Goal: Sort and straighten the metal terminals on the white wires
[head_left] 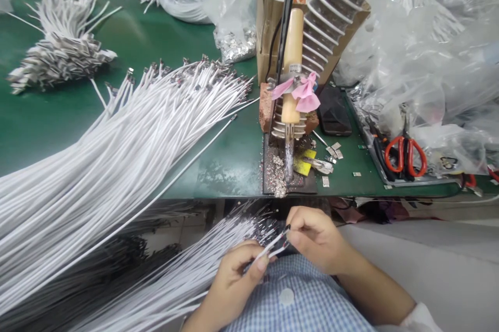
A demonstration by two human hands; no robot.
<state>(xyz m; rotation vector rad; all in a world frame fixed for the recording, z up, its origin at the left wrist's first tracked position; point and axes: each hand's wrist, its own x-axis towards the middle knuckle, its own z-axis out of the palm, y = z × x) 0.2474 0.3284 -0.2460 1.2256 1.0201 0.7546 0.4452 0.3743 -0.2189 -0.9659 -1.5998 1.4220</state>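
My left hand [242, 272] is closed, thumb against fingers, on white cables [268, 247] near their ends. Their tips point up and right, with small dark and red bits at the ends. My right hand [315, 236] pinches at the tip of one cable, where a small black end shows between thumb and finger. A bundle of white cables [218, 259] lies beside and below my left hand. Above my hands, at the table's edge, a soldering iron [293, 62] with a wooden handle stands tip down, a pink cloth strip tied around it.
A large bundle of white cables [128, 129] covers the left of the green table [218, 176]. Under the iron lies a dark pad [268, 176] with solder crumbs. Red-handled scissors [405, 155] rest in a tray at right, near a phone [334, 111] and plastic bags [424, 56].
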